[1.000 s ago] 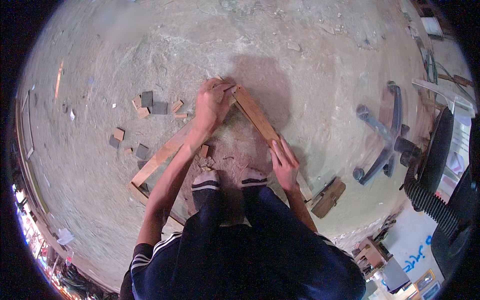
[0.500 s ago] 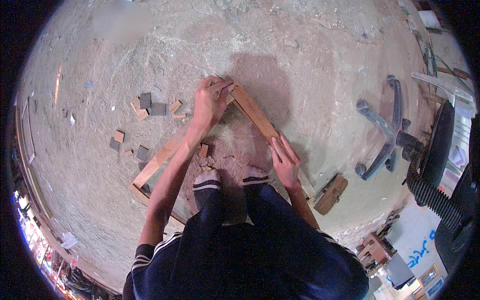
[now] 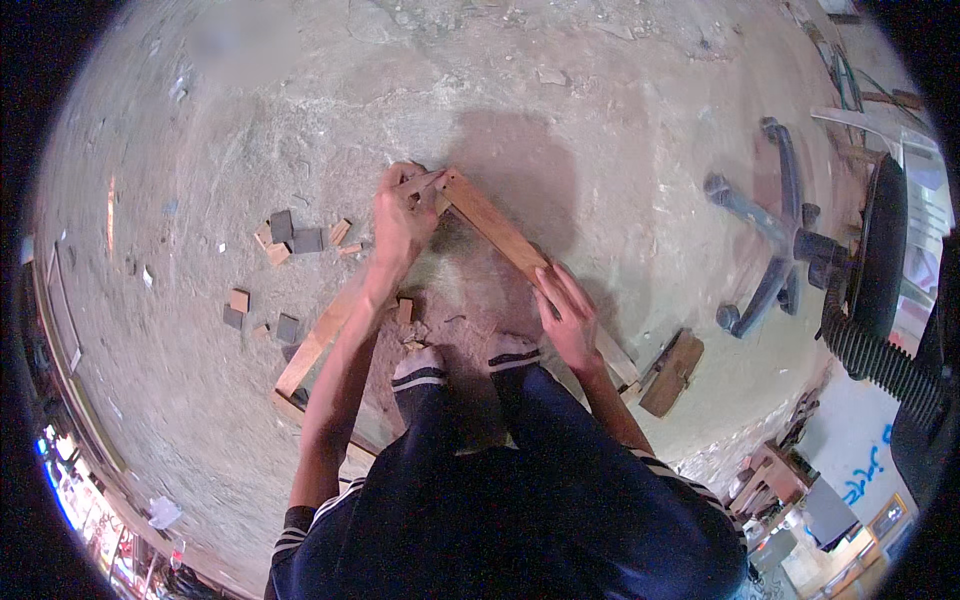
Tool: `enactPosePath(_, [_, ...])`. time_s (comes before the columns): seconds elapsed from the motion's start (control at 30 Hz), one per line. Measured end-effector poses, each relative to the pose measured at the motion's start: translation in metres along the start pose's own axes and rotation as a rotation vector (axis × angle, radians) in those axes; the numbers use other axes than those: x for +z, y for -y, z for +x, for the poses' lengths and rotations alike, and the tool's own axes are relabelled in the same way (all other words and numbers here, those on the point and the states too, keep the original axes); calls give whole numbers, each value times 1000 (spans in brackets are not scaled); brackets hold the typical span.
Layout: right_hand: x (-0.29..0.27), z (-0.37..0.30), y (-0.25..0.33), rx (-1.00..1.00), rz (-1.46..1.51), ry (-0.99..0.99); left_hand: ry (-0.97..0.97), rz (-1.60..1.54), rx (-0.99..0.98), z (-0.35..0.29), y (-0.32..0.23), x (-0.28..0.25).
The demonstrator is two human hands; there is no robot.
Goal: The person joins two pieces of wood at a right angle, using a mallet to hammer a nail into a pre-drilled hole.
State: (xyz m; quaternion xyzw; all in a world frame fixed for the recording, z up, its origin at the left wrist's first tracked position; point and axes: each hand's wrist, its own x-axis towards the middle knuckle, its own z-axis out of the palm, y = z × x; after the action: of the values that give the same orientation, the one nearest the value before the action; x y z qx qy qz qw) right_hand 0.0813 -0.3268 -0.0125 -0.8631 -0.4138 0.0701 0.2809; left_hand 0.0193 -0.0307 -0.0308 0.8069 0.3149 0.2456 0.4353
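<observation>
A rectangular frame of brown wooden slats (image 3: 495, 222) is set around my feet on the concrete floor, with its far corner pointing away from me. At that corner my left hand (image 3: 400, 215) is closed, its fingers bent around the joint where two slats meet. Two small dark dots mark the slat's end there. My right hand (image 3: 568, 318) holds the near end of the right-hand slat, fingers lying along its top and the thumb hidden. The left slat (image 3: 318, 352) runs under my left forearm to another corner. My feet and legs cover part of the frame's near side.
Small wooden and dark blocks (image 3: 280, 228) lie scattered at the left. One small block (image 3: 405, 310) sits by my left foot. Right of the frame is a flat brown wood piece (image 3: 672, 373). An overturned swivel-chair base (image 3: 785, 235) stands at the far right.
The view has shifted slightly, so the floor items sit a little lower. Both hands keep their places on the frame, the left fingers moving slightly at the corner.
</observation>
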Motion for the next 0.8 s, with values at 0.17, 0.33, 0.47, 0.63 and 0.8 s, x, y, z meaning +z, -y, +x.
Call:
enactPosePath(0.17, [-23, 6, 15, 45, 15, -25, 26, -28, -11, 1, 15, 2])
enactPosePath(0.33, [-77, -51, -23, 147, -104, -78, 175, 30, -143, 10, -7, 13])
enactPosePath(0.47, [-123, -88, -37, 288, -180, -219, 144, 124, -113, 18, 6, -12])
enactPosePath(0.63, [-157, -147, -28, 447, -280, -423, 265, 87, -240, 16, -20, 5])
enactPosePath(0.8, [-106, -131, 2, 267, -194, -262, 355, 66, -233, 28, -9, 4])
